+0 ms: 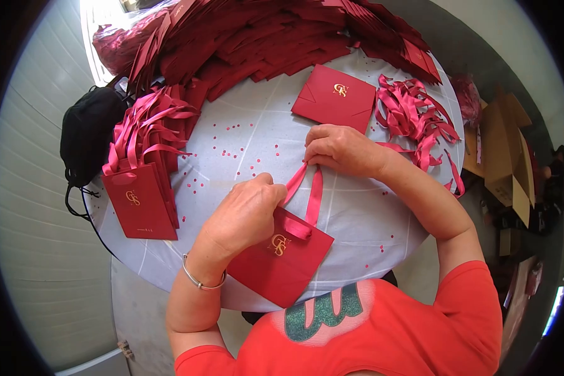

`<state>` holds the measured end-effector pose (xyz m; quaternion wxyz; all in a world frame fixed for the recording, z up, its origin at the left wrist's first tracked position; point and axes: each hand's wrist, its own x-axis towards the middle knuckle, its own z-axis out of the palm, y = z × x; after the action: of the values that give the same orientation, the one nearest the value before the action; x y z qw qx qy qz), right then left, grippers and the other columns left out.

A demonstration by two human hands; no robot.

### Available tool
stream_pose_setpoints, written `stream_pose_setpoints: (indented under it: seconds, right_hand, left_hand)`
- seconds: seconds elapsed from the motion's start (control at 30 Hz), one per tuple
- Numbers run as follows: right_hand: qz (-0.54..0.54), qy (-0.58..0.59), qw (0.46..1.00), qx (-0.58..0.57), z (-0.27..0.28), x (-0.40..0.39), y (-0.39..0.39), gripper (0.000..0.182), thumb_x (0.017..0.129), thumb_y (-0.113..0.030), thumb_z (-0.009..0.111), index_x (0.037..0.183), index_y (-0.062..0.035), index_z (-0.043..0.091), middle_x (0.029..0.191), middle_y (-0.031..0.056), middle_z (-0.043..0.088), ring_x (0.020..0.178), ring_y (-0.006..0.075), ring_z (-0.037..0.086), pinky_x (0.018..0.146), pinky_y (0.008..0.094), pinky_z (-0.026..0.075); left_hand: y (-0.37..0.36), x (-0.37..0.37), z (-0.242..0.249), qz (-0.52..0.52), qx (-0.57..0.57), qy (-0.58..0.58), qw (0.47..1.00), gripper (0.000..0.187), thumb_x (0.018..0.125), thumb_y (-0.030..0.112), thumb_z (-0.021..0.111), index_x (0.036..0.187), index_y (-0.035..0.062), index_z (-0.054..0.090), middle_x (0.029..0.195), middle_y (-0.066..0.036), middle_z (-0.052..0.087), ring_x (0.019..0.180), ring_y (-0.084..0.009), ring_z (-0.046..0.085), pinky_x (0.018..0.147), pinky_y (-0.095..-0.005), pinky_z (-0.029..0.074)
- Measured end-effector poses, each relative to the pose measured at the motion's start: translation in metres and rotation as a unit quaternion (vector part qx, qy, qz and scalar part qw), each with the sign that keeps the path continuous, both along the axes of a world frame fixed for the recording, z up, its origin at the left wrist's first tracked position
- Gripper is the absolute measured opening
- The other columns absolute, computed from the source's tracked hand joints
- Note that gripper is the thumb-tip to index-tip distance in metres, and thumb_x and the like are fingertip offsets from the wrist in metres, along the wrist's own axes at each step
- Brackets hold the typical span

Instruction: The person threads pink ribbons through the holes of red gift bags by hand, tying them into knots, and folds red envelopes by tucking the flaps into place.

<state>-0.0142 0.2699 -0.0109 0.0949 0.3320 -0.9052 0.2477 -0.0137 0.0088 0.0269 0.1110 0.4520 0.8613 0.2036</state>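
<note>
A red paper bag (281, 266) with gold lettering lies flat at the table's near edge. From its top edge a pink ribbon (314, 197) runs up in two strands. My right hand (343, 149) pinches the upper ends of the ribbon above the bag. The curled fingers of my left hand (245, 210) close on the left strand by the bag's upper left corner; the fingertips are partly hidden. Just beyond my right hand lies another red bag (335, 97), flat and without a visible ribbon.
Red bags (250, 41) are piled along the far edge. Finished-looking bags with ribbon handles (141, 200) stack at the left beside a black drawstring pouch (94, 131). Loose pink ribbons (413, 113) heap at the right. Small red paper dots (229, 153) litter the tablecloth. Cardboard boxes (507, 153) stand right.
</note>
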Motion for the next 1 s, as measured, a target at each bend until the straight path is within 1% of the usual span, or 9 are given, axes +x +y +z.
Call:
stream_pose_setpoints:
  seconds: [0.13, 0.2, 0.33, 0.43, 0.5, 0.63, 0.73, 0.93, 1.0]
  right_hand:
    - [0.018, -0.006, 1.0, -0.016, -0.002, 0.001, 0.008, 0.007, 0.083, -0.009, 0.071, 0.088, -0.0054, 0.068, 0.095, 0.0089, 0.062, 0.09, 0.0265, 0.063, 0.078, 0.036, 0.053]
    - [0.029, -0.038, 0.998, -0.033, 0.0, 0.003, 0.009, 0.007, 0.083, -0.007, 0.071, 0.089, -0.0061, 0.068, 0.096, 0.0091, 0.062, 0.095, 0.0261, 0.062, 0.081, 0.0347, 0.052]
    - [0.051, -0.065, 0.996, -0.037, 0.004, 0.006, 0.015, 0.007, 0.083, -0.006, 0.07, 0.09, -0.0064, 0.068, 0.098, 0.0084, 0.062, 0.097, 0.0258, 0.061, 0.084, 0.0349, 0.051]
    - [0.066, -0.079, 0.994, -0.023, 0.005, 0.008, 0.019, 0.01, 0.083, -0.004, 0.07, 0.092, -0.0065, 0.069, 0.102, 0.0093, 0.062, 0.102, 0.027, 0.06, 0.087, 0.0369, 0.05]
    - [0.076, -0.066, 0.995, -0.014, 0.006, 0.009, 0.022, 0.013, 0.082, -0.002, 0.07, 0.094, -0.0065, 0.07, 0.106, 0.0105, 0.063, 0.104, 0.0283, 0.059, 0.09, 0.0386, 0.049]
    - [0.077, -0.055, 0.995, -0.015, 0.007, 0.014, 0.022, 0.015, 0.081, -0.002, 0.07, 0.095, -0.0065, 0.07, 0.108, 0.0112, 0.063, 0.106, 0.0293, 0.058, 0.091, 0.039, 0.049]
    - [0.079, -0.047, 0.995, -0.022, 0.005, 0.012, 0.02, 0.014, 0.08, -0.003, 0.072, 0.094, -0.0067, 0.07, 0.107, 0.01, 0.063, 0.105, 0.0285, 0.059, 0.091, 0.0386, 0.049]
    - [0.051, -0.037, 0.998, 0.007, 0.006, 0.011, 0.015, 0.011, 0.081, -0.009, 0.073, 0.09, -0.0071, 0.066, 0.105, 0.0081, 0.062, 0.102, 0.027, 0.06, 0.087, 0.0369, 0.051]
    - [0.043, -0.01, 0.998, 0.035, 0.008, 0.011, 0.011, 0.012, 0.081, -0.011, 0.073, 0.087, -0.0066, 0.063, 0.104, 0.0086, 0.061, 0.1, 0.0277, 0.06, 0.086, 0.0368, 0.051]
  left_hand:
    - [0.0, 0.0, 0.0, 0.005, -0.002, -0.005, 1.0, 0.02, 0.073, -0.008, 0.055, 0.087, -0.0009, 0.067, 0.091, -0.02, 0.065, 0.084, -0.0412, 0.064, 0.077, -0.0453, 0.052]
    - [0.0, -0.001, 0.001, 0.003, -0.004, -0.005, 1.0, 0.019, 0.073, -0.008, 0.055, 0.087, -0.0009, 0.067, 0.091, -0.02, 0.065, 0.084, -0.041, 0.064, 0.077, -0.0452, 0.052]
    - [0.0, 0.0, 0.001, 0.002, -0.009, 0.001, 1.0, 0.019, 0.073, -0.007, 0.055, 0.087, -0.0008, 0.067, 0.091, -0.02, 0.065, 0.084, -0.0408, 0.064, 0.077, -0.0451, 0.052]
    - [0.0, -0.001, 0.001, -0.001, -0.011, 0.002, 1.0, 0.018, 0.074, -0.007, 0.055, 0.087, -0.0009, 0.067, 0.091, -0.02, 0.065, 0.084, -0.0409, 0.064, 0.077, -0.0451, 0.052]
    - [0.0, 0.0, 0.0, -0.002, -0.011, 0.005, 1.0, 0.018, 0.074, -0.007, 0.055, 0.087, -0.001, 0.067, 0.091, -0.02, 0.065, 0.085, -0.041, 0.064, 0.077, -0.0452, 0.052]
    - [0.0, 0.0, 0.0, -0.003, -0.008, 0.009, 1.0, 0.018, 0.075, -0.007, 0.055, 0.087, -0.0015, 0.066, 0.091, -0.021, 0.064, 0.085, -0.0414, 0.064, 0.077, -0.0456, 0.052]
    - [0.0, 0.001, 0.0, -0.003, -0.006, 0.013, 1.0, 0.017, 0.075, -0.007, 0.054, 0.086, -0.0018, 0.065, 0.091, -0.021, 0.064, 0.085, -0.0416, 0.063, 0.077, -0.0458, 0.051]
    - [-0.001, -0.001, -0.001, -0.006, -0.01, 0.013, 1.0, 0.015, 0.073, -0.008, 0.054, 0.086, -0.002, 0.061, 0.089, -0.021, 0.063, 0.085, -0.0414, 0.062, 0.077, -0.046, 0.051]
    - [-0.003, -0.002, -0.002, 0.0, -0.018, 0.01, 1.0, 0.016, 0.072, -0.008, 0.055, 0.087, -0.0021, 0.059, 0.089, -0.021, 0.062, 0.086, -0.0413, 0.062, 0.077, -0.046, 0.051]
